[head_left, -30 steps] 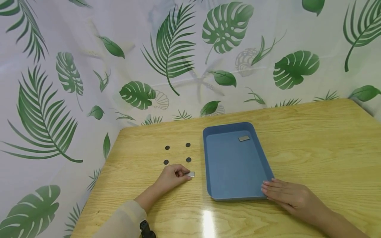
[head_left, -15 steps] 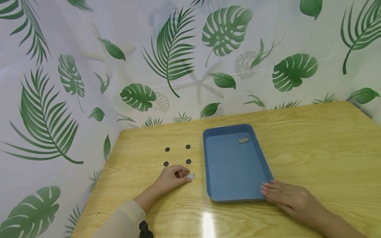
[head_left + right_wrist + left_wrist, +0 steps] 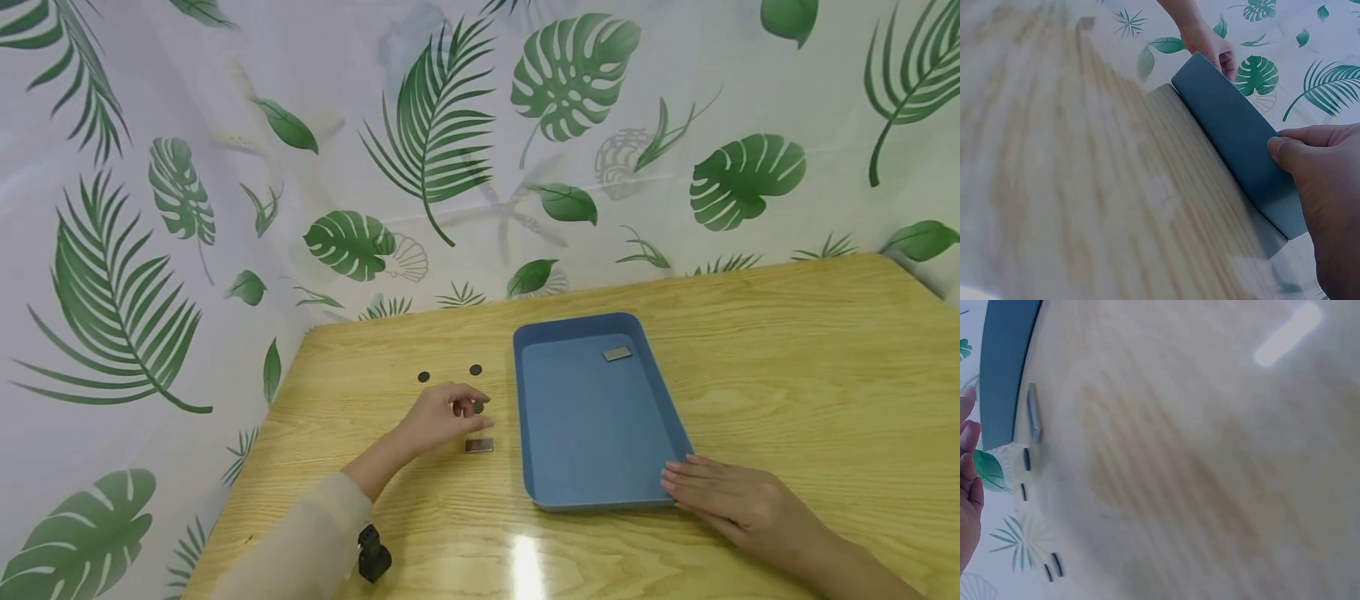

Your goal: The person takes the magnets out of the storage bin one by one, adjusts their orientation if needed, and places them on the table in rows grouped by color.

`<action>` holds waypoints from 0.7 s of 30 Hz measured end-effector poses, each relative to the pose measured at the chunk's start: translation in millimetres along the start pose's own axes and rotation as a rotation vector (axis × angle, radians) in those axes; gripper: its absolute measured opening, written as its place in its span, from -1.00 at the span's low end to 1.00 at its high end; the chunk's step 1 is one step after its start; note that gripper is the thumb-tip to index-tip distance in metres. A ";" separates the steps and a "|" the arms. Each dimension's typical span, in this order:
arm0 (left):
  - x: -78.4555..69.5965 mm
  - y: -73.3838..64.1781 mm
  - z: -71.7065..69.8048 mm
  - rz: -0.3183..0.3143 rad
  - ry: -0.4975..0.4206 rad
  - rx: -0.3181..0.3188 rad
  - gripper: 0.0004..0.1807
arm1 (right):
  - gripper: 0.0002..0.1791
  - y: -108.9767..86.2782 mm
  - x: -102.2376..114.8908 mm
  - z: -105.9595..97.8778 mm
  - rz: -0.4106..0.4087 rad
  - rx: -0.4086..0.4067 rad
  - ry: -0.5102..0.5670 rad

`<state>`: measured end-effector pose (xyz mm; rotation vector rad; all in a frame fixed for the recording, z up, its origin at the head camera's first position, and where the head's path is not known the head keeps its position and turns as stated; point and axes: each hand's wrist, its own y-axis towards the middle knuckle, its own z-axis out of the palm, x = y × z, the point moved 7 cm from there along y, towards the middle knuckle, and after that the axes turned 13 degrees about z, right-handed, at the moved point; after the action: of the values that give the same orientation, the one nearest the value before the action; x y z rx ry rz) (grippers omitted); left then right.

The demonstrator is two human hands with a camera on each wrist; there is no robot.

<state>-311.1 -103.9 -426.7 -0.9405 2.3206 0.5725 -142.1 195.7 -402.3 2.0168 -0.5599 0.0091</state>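
Observation:
My left hand (image 3: 446, 412) hovers over the table, thumb and fingertips apart, with nothing visible between them. Just below it, a small flat rectangular metal piece (image 3: 479, 446) lies on the wood. Black discs (image 3: 476, 370) are laid out around and behind the hand; in the left wrist view several discs (image 3: 1027, 459) stay on the table. A blue tray (image 3: 528, 417) stands to the right, and a similar metal piece (image 3: 617, 354) lies inside near its far right corner. My right hand (image 3: 750, 504) holds the tray's near right corner, thumb against the outer wall in the right wrist view.
The wooden table (image 3: 810, 375) extends right of the tray and back to a leaf-printed cloth (image 3: 450, 150). A black device (image 3: 373, 554) sits at the left wrist. Glare (image 3: 527, 567) shines on the near table surface.
My left hand has let go of the metal piece and lifted away, slightly up and rightward; the piece stays on the table. The right hand keeps its place on the tray.

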 end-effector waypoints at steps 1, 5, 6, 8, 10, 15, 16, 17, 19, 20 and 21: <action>-3.2 3.4 -1.7 0.018 0.014 0.000 -0.62 | -0.69 -0.2 -0.1 0.1 0.001 0.001 0.001; -15.1 15.0 -6.7 0.092 0.056 -0.005 -0.59 | -0.69 -2.2 -0.6 0.8 -0.005 -0.002 0.005; -17.9 17.7 -7.6 0.106 0.065 -0.009 -0.59 | -0.69 -1.9 -0.1 0.7 -0.009 -0.005 0.006; -23.9 22.9 -9.3 0.132 0.083 -0.019 -0.60 | -0.70 -1.0 0.8 0.7 -0.016 -0.008 0.006; -30.0 28.7 -11.0 0.148 0.088 -0.031 -0.60 | -0.70 0.2 1.6 0.3 -0.020 -0.012 0.007; -45.5 45.0 -14.9 0.151 0.073 -0.046 -0.61 | -0.70 1.3 2.2 -0.6 -0.015 -0.011 0.009; -48.3 48.0 -15.4 0.148 0.070 -0.045 -0.61 | -0.70 1.3 2.2 -0.5 -0.012 -0.009 0.008; -50.6 50.9 -15.6 0.145 0.070 -0.043 -0.61 | -0.70 1.1 2.1 -0.4 -0.010 -0.007 0.007; -55.2 56.3 -15.7 0.143 0.069 -0.037 -0.60 | -0.69 1.0 1.6 -0.1 -0.006 -0.005 0.005; -57.2 59.0 -15.5 0.143 0.065 -0.033 -0.59 | -0.69 0.7 1.3 0.1 -0.004 -0.004 0.005; -58.8 61.5 -15.2 0.142 0.059 -0.030 -0.59 | -0.69 0.4 1.1 0.3 -0.003 -0.003 0.004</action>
<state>-326.2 -43.1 -367.1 -0.8205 2.4522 0.6471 -141.3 194.8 -401.8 2.0141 -0.5538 0.0107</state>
